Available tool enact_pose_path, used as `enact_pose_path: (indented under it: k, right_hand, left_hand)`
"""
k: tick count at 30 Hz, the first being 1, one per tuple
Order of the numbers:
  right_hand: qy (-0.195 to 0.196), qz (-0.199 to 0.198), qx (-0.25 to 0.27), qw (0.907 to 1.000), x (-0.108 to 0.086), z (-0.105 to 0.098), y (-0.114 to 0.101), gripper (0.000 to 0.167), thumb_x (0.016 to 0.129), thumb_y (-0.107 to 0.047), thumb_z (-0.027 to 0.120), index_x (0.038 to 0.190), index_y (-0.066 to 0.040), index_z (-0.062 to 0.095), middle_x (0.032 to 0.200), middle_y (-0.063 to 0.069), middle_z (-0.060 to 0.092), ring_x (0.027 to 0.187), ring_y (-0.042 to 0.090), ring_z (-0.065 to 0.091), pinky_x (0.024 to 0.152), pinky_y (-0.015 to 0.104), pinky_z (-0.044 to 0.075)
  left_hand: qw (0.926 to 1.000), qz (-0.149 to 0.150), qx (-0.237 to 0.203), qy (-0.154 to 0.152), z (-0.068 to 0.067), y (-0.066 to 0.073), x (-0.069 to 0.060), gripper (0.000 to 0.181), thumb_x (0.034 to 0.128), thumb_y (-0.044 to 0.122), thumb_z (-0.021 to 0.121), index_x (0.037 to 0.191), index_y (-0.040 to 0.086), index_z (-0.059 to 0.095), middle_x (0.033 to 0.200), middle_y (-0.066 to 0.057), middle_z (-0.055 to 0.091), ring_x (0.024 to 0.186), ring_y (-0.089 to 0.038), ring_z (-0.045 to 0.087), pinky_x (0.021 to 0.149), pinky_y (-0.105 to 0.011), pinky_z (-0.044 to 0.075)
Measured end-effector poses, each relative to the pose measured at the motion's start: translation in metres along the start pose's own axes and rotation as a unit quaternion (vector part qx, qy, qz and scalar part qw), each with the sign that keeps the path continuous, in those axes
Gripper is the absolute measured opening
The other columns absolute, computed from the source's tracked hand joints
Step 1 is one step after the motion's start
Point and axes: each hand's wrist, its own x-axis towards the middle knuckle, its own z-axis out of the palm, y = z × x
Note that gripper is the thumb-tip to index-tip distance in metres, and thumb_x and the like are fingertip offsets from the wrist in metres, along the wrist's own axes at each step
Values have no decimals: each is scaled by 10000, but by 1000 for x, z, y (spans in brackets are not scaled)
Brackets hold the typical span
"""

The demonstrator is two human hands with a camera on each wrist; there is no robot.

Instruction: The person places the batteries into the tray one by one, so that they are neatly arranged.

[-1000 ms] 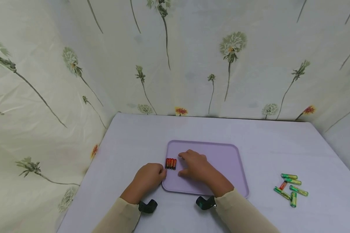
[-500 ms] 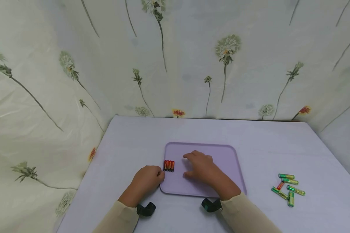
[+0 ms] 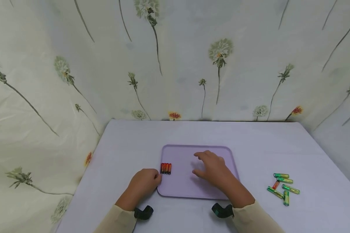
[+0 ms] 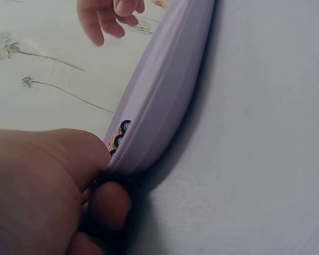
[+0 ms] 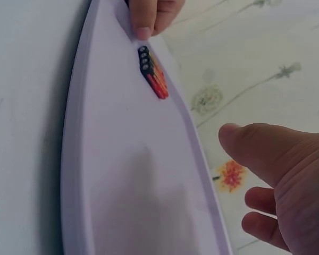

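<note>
though apart, hands (image 3: 144,182) (image 3: 214,169) at tray (image 3: 180,185)

Pale walls (image 3: 180,55) printed with long-stemmed dandelions (image 3: 220,51) and small orange-red flowers (image 3: 174,115) stand behind the counter (image 3: 128,142) and on both sides. Its top is plain, pale lavender. The left wall shows creases, and the light is soft.

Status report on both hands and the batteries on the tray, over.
Left hand grips tray at its left edge. Right hand empty, above tray. Four red-and-black batteries lined up inside, left side. Nothing seen blocking right hand.
</note>
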Motion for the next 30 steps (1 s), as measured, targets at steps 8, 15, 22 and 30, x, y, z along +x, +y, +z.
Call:
enact_pose_path:
  k: [8, 15, 22, 30]
  right_hand:
    - [372, 74, 34, 9993, -15, -3, 22, 600, 884, -371, 834, 1389, -127, 623, 1245, 38, 673, 1157, 249, 632, 927, 583, 465]
    - [488, 392, 66, 9980, -27, -15, 44, 577, 894, -343, 819, 1379, -98, 624, 1238, 81, 677, 1120, 267, 641, 897, 607, 443]
    - [533, 723, 111, 9959, -36, -35, 72, 600, 907, -339, 806, 1397, -62, 598, 1268, 156, 662, 1126, 332, 650, 891, 657, 424]
    - [374, 1418, -17, 9892, -63, -47, 107, 675, 914, -391, 794, 1436, -41, 551, 1313, 247, 610, 1144, 413, 630, 839, 679, 425]
  left_hand:
    - [10000, -43, -26, -43, 2, -2, 0, 374, 1029, 339, 598, 686, 192, 572, 611, 51, 468, 591, -116, 444, 566, -306, 360]
    - [9999, -47, -92, -61, 1, -2, 0, 369, 1024, 338, 597, 688, 188, 576, 615, 45, 473, 598, -121, 452, 573, -310, 367]
    - [10000, 20, -4, 24, 0, -2, 0, 364, 1020, 325, 608, 685, 189, 570, 611, 51, 470, 588, -114, 446, 561, -304, 358]
    - [10000, -25, -49, -61, 1, -2, 0, 364, 1024, 326, 597, 687, 190, 574, 613, 52, 471, 593, -115, 452, 565, -304, 366]
